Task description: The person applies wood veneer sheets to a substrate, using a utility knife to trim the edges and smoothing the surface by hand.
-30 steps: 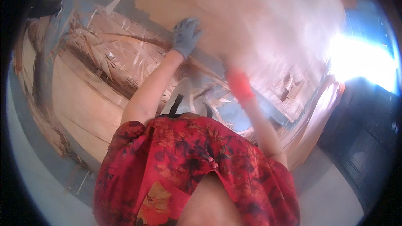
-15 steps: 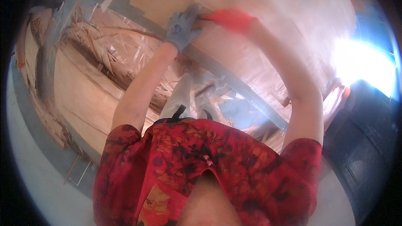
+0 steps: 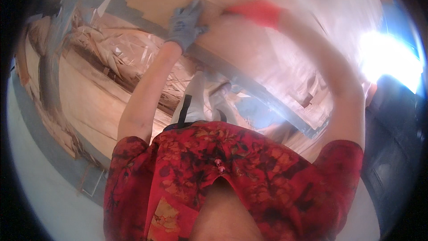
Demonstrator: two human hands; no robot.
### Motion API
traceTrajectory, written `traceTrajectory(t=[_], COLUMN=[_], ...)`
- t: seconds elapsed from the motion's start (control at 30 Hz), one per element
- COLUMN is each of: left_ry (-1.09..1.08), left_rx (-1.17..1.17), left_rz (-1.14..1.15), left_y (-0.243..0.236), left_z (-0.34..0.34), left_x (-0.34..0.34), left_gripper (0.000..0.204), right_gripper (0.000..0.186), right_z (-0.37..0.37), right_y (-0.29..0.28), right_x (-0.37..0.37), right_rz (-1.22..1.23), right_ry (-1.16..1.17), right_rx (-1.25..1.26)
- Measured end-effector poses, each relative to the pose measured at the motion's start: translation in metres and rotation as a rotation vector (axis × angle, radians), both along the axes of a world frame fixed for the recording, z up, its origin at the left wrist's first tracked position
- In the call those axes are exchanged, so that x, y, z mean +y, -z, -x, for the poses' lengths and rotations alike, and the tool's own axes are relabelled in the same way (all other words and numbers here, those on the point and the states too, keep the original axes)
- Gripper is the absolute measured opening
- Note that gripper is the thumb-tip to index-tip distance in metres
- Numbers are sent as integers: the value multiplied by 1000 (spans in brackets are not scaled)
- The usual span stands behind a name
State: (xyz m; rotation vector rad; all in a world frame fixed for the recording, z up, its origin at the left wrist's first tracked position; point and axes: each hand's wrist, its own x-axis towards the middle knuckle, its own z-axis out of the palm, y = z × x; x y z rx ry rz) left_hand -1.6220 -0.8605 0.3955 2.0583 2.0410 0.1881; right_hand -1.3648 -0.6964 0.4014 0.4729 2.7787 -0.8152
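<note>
My left hand (image 3: 185, 24), in a grey-blue glove, lies with its fingers stretched out on a broad pale tan sheet (image 3: 218, 44) that looks like wood veneer. To its right, above the same sheet, my right hand (image 3: 256, 12) wears a red glove and is smeared by motion. A dark spot shows by its fingertips; whether it holds a tool is too blurred to tell. The sheet's near edge lies along a blue-grey table edge (image 3: 254, 89). Beyond my left hand sits another tan piece with a ragged edge (image 3: 151, 0).
Torn strips and scraps (image 3: 120, 47) are heaped below the table edge, around my legs. Long tan sheets (image 3: 89, 93) lie at the left. A dark panelled object (image 3: 392, 138) stands at the right, under a bright glare. A thin metal frame (image 3: 92, 180) is low at the left.
My right hand has moved right, away from my left hand, which has shifted slightly left. The two hands were close together before and are now farther apart.
</note>
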Motion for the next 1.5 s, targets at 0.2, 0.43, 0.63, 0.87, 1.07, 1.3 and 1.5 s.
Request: traceTrajectory(t=[0.2, 0.43, 0.63, 0.87, 1.07, 1.3, 1.5], left_ry=[-5, 119, 159, 175, 247, 368, 411], left_rx=[54, -288, -263, -192, -184, -126, -76], left_rz=[28, -464, -422, -391, -457, -335, -402], left_y=[-22, 2, 46, 40, 27, 57, 75], left_z=[-26, -102, -113, -118, -177, -238, -236], left_x=[20, 29, 35, 29, 24, -5, -1], left_gripper=[77, 78, 82, 83, 79, 69, 68], right_gripper=[62, 63, 60, 65, 64, 56, 53], right_z=[-46, -39, -68, -169, -177, -155, -171], right_y=[15, -6, -42, -61, -38, -57, -2], right_x=[8, -4, -20, -116, -145, -161, -220], right_rz=[-5, -130, -190, -43, 0, -11, -123], right_ry=[152, 99, 143, 622, 812, 881, 1056], right_rx=[-31, -39, -196, -238, -214, -249, -79])
